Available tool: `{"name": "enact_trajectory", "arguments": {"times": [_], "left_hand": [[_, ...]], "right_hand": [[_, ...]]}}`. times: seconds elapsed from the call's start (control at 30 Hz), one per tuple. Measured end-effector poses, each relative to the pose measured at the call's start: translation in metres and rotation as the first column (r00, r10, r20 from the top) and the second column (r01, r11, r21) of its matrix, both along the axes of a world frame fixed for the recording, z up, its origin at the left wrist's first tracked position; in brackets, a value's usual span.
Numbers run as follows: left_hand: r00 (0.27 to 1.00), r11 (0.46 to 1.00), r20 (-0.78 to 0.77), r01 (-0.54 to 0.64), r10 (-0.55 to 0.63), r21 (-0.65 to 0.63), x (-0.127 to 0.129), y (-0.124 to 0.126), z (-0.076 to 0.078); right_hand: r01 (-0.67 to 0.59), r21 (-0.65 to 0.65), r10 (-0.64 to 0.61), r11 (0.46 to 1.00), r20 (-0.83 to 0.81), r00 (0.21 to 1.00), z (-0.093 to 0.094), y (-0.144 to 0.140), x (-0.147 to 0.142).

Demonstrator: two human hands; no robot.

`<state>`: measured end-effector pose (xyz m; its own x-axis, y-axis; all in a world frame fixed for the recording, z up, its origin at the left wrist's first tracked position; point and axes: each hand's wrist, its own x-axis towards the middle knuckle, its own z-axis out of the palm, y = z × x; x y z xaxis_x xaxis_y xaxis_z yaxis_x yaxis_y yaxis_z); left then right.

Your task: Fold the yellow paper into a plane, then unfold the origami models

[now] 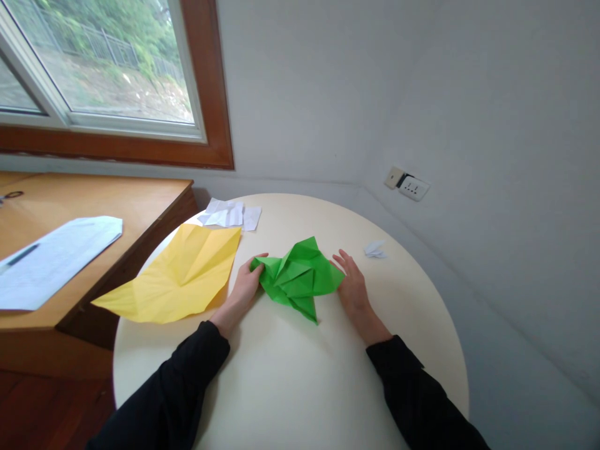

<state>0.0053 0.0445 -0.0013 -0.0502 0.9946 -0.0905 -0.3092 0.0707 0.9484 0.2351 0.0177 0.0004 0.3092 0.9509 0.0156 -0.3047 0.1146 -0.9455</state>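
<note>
A creased sheet of green paper (300, 275), partly folded with several pointed corners, is over the middle of the round white table (290, 387). My left hand (246, 281) pinches its left corner, thumb on top. At the opposite end my right hand (354, 287) has its fingers apart, right by the paper's right tip; whether they touch is hard to see. To the left of my left hand lies a large sheet of yellow paper (182, 275), with creases spreading from its middle and a corner jutting past the table's edge.
White paper pieces (225, 214) lie at the table's back left, and a small folded white paper (375, 249) at the right. A wooden desk (154, 200) on the left bears papers (65, 256), a pen (21, 255) and scissors (13, 195). Walls stand behind and right.
</note>
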Motion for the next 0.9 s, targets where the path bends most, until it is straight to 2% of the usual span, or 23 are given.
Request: {"name": "enact_trajectory", "arguments": {"times": [0.07,0.13,0.23,0.33,0.47,0.6,0.73,0.9], "left_hand": [[0.997,0.999,-0.076,0.012,-0.010,0.032,-0.001,-0.001,0.000],[0.989,0.999,-0.144,0.032,-0.025,0.042,-0.002,-0.004,0.001],[0.976,0.997,-0.212,0.070,-0.059,0.041,-0.001,-0.006,0.003],[0.959,0.995,-0.275,0.087,-0.069,0.054,-0.001,-0.007,0.002],[0.944,0.990,-0.320,0.113,-0.080,0.087,-0.001,-0.006,0.000],[0.948,0.988,-0.305,0.126,-0.093,0.091,-0.001,-0.009,0.004],[0.976,0.993,-0.198,0.103,-0.089,0.061,0.001,-0.012,0.009],[0.998,0.998,-0.020,0.058,-0.057,0.025,0.001,-0.009,0.007]], "right_hand": [[-0.172,-0.049,0.158,0.984,-0.213,0.964,0.004,-0.001,0.003],[-0.328,-0.039,0.299,0.944,-0.319,0.899,0.009,-0.005,0.004],[-0.498,0.005,0.471,0.867,-0.336,0.816,0.014,-0.012,0.000],[-0.597,0.038,0.581,0.801,-0.290,0.761,0.018,-0.019,-0.004],[-0.621,0.053,0.615,0.782,-0.227,0.755,0.022,-0.024,-0.006],[-0.594,-0.050,0.581,0.803,-0.158,0.798,0.024,-0.025,-0.006],[-0.546,-0.117,0.547,0.829,-0.033,0.837,0.024,-0.020,-0.006],[-0.567,-0.073,0.569,0.821,0.021,0.822,0.021,-0.015,-0.004]]}}
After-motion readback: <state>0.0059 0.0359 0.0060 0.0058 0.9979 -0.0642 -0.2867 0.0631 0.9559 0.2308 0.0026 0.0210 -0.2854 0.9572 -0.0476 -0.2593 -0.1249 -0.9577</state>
